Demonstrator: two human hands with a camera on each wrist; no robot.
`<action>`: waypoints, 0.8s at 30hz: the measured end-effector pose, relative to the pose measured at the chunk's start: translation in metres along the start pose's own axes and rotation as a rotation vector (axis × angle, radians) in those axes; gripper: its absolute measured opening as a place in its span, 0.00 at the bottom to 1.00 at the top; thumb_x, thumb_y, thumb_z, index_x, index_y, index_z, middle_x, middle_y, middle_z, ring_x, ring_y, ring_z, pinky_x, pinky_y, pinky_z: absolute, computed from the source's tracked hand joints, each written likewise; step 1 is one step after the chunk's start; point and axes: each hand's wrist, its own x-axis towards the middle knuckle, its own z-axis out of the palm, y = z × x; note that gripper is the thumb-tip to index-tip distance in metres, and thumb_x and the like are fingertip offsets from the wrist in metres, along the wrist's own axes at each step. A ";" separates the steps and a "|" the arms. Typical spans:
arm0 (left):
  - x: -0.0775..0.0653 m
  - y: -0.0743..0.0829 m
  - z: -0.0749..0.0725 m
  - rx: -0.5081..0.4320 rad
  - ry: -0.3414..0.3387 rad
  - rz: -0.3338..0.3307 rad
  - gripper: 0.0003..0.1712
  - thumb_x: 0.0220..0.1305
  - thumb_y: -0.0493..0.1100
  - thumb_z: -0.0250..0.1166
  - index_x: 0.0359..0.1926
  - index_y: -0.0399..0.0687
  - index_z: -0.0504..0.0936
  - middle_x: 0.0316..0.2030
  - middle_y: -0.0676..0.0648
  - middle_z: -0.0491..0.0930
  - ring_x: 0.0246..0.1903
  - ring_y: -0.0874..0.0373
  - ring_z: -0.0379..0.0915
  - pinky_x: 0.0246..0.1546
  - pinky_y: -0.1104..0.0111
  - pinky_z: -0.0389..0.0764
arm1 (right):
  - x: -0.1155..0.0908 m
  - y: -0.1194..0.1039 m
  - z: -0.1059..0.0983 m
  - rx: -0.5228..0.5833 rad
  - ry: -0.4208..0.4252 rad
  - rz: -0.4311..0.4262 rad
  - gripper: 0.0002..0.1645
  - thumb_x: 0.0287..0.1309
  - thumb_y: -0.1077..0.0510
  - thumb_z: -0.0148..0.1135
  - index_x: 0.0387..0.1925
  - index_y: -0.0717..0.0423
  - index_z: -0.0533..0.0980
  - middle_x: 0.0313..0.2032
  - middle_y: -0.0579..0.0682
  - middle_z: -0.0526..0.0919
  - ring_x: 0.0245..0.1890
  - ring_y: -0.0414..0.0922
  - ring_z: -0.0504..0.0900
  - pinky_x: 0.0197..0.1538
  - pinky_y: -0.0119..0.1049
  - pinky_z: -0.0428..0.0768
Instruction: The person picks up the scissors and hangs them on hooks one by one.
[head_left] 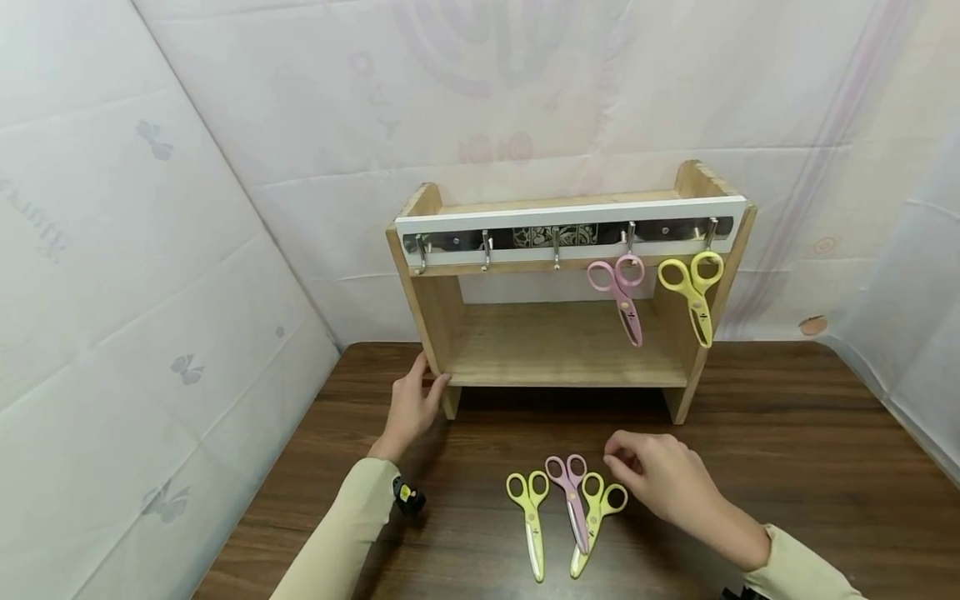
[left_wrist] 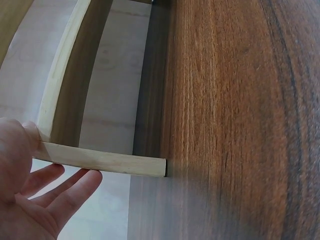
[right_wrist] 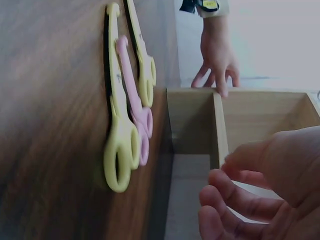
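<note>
My left hand holds the left side panel of a small wooden shelf, thumb at the front and fingers along the outer face. Just right of the scissors on the table, my right hand hovers with fingers loosely bent and nothing in them. Three scissors lie there: yellow scissors on the left, pink scissors in the middle, and other yellow scissors whose blades overlap the pink pair. From the shelf's hook rail hang pink scissors and, at the far right, yellow scissors.
Three hooks on the rail's left and middle, such as the leftmost hook, carry nothing. The shelf stands at the back of a dark wooden table. Pale printed cloth hangs behind it and on both sides.
</note>
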 end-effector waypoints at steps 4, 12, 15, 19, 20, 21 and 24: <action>0.001 0.001 -0.001 -0.017 -0.011 -0.015 0.26 0.73 0.37 0.65 0.68 0.35 0.71 0.51 0.32 0.83 0.47 0.38 0.84 0.40 0.51 0.88 | -0.004 -0.004 0.006 0.035 -0.100 0.013 0.08 0.61 0.57 0.72 0.32 0.38 0.83 0.22 0.25 0.76 0.21 0.26 0.70 0.21 0.30 0.69; 0.000 0.000 -0.001 -0.027 -0.023 -0.031 0.27 0.74 0.38 0.64 0.69 0.36 0.70 0.53 0.32 0.83 0.48 0.37 0.84 0.41 0.49 0.88 | -0.013 -0.009 0.018 0.040 -0.176 0.014 0.08 0.61 0.58 0.71 0.32 0.39 0.83 0.19 0.27 0.71 0.18 0.28 0.66 0.18 0.30 0.66; 0.000 -0.001 -0.001 -0.033 -0.024 -0.032 0.27 0.74 0.38 0.64 0.69 0.36 0.70 0.52 0.31 0.83 0.48 0.37 0.84 0.42 0.46 0.87 | -0.016 -0.009 0.022 0.028 -0.204 0.013 0.07 0.60 0.58 0.71 0.33 0.39 0.83 0.20 0.27 0.75 0.21 0.27 0.72 0.19 0.32 0.69; -0.001 -0.001 -0.001 -0.031 -0.024 -0.032 0.27 0.74 0.38 0.64 0.69 0.36 0.69 0.51 0.31 0.83 0.48 0.37 0.84 0.43 0.46 0.87 | -0.021 -0.008 0.026 0.039 -0.250 -0.001 0.06 0.60 0.57 0.71 0.35 0.40 0.84 0.19 0.26 0.75 0.21 0.28 0.72 0.19 0.33 0.69; -0.001 -0.001 -0.001 -0.028 -0.024 -0.033 0.27 0.74 0.38 0.64 0.69 0.36 0.69 0.51 0.31 0.83 0.48 0.37 0.84 0.43 0.46 0.87 | -0.022 -0.007 0.027 0.043 -0.261 -0.002 0.06 0.61 0.57 0.71 0.36 0.40 0.84 0.18 0.26 0.73 0.20 0.28 0.70 0.18 0.33 0.68; -0.001 -0.001 -0.001 -0.026 -0.024 -0.034 0.27 0.74 0.38 0.64 0.69 0.36 0.69 0.51 0.31 0.84 0.48 0.37 0.84 0.43 0.46 0.87 | -0.023 -0.007 0.028 0.046 -0.269 -0.002 0.06 0.61 0.57 0.71 0.36 0.40 0.84 0.17 0.26 0.71 0.19 0.29 0.68 0.17 0.33 0.66; -0.001 0.000 -0.001 -0.025 -0.029 -0.039 0.27 0.74 0.38 0.64 0.70 0.36 0.69 0.51 0.31 0.83 0.48 0.37 0.84 0.43 0.47 0.87 | -0.025 -0.007 0.031 0.044 -0.282 -0.005 0.06 0.61 0.56 0.72 0.34 0.39 0.83 0.15 0.28 0.65 0.17 0.30 0.63 0.16 0.32 0.63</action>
